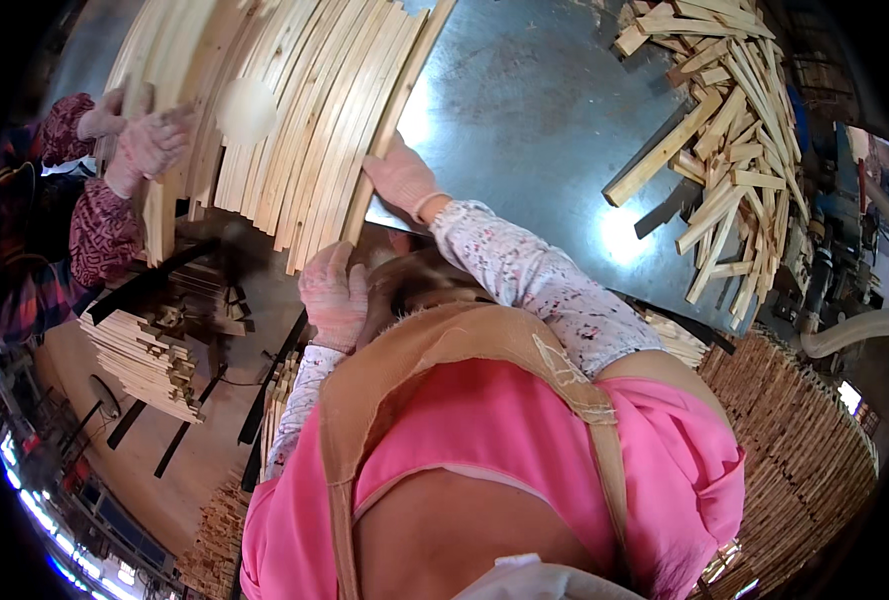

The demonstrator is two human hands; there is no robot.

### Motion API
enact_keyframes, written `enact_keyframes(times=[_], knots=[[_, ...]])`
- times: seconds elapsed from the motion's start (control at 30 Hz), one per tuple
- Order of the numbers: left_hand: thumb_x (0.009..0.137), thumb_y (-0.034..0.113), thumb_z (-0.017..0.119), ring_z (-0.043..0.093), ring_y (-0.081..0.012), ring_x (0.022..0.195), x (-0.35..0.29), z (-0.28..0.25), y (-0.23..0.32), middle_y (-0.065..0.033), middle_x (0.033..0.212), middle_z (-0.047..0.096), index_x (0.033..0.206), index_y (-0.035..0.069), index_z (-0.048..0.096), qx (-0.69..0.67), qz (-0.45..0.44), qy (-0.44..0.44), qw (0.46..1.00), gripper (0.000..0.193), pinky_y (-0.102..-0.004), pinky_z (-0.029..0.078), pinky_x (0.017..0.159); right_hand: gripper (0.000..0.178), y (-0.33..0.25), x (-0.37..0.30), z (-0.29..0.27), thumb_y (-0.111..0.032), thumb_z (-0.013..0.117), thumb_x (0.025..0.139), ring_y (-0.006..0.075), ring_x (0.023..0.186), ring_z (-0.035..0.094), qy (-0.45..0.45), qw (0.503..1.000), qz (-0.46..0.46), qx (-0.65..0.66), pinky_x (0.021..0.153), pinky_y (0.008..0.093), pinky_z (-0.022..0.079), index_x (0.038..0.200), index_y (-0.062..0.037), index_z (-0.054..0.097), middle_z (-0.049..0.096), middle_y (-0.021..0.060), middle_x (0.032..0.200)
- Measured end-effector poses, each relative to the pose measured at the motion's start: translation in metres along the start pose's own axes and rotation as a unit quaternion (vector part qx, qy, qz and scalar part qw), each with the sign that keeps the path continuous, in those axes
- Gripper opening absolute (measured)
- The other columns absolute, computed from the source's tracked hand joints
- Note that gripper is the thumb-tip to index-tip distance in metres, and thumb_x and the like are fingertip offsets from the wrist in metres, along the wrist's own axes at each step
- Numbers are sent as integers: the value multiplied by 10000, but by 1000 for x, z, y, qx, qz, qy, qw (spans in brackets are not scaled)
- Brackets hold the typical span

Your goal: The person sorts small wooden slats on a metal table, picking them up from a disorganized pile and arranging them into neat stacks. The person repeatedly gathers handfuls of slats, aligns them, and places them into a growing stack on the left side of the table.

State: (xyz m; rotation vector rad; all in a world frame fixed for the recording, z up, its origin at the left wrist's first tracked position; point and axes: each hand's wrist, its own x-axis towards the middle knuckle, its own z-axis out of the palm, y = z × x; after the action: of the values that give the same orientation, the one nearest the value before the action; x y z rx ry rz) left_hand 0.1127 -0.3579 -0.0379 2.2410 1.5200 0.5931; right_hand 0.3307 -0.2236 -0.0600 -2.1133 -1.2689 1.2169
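Note:
A row of long pale wooden strips (pixel 309 130) lies side by side on the metal table. The outermost strip (pixel 392 118) forms its right edge. My right hand (pixel 404 180), in a pinkish knit glove, grips this strip from the side, with its fingertips partly hidden. At the strips' near ends is my left hand (pixel 334 300), gloved alike. Its fingers are stretched out and touch the end of the outermost strip, with the thumb apart.
A co-worker's gloved hands (pixel 144 145) are over boards at the left. Loose wood offcuts (pixel 744 150) pile up on the metal table (pixel 534 90) at the right. Stacked strips (pixel 144 365) lie at the lower left, and a large wood stack (pixel 794 440) stands at the lower right.

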Motion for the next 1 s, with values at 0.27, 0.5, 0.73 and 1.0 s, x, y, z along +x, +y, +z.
enact_keyframes(times=[0.27, 0.5, 0.73, 1.0], knots=[[965, 426, 742, 667, -443, 1158, 22, -28, 41, -196, 1214, 723, 1417, 80, 632, -106, -305, -284, 903, 580, -492, 529, 1022, 219, 50, 5, -71, -103, 566, 1012, 130, 571, 498, -182, 832, 28, 523, 513, 318, 420, 1197, 7, 609, 569, 26, 764], [974, 171, 753, 678, -179, 966, 56, 36, 27, -103, 1051, 734, 1187, -49, 668, -529, -315, -120, 779, 318, -364, 556, 884, 188, 58, 39, -97, -173, 548, 1031, 275, 761, 627, -51, 937, -345, 30, 669, 392, 511, 1080, -12, 632, 629, 131, 840], [992, 453, 676, 735, -308, 879, 265, -14, 32, -210, 939, 752, 1140, -56, 695, -281, -297, -59, 911, 530, -446, 566, 812, 504, 140, 6, -120, -204, 579, 1030, 156, 727, 646, -67, 987, -23, 143, 709, 298, 542, 1475, 32, 587, 711, 103, 943], [1081, 303, 581, 704, -379, 1125, 701, -71, -183, -233, 1160, 745, 1199, 34, 720, 16, -114, 228, 967, 324, -489, 555, 910, 485, 111, 13, -148, -183, 584, 1052, 142, 707, 637, -148, 915, 163, 339, 632, 285, 533, 1498, 9, 585, 717, 99, 948]])
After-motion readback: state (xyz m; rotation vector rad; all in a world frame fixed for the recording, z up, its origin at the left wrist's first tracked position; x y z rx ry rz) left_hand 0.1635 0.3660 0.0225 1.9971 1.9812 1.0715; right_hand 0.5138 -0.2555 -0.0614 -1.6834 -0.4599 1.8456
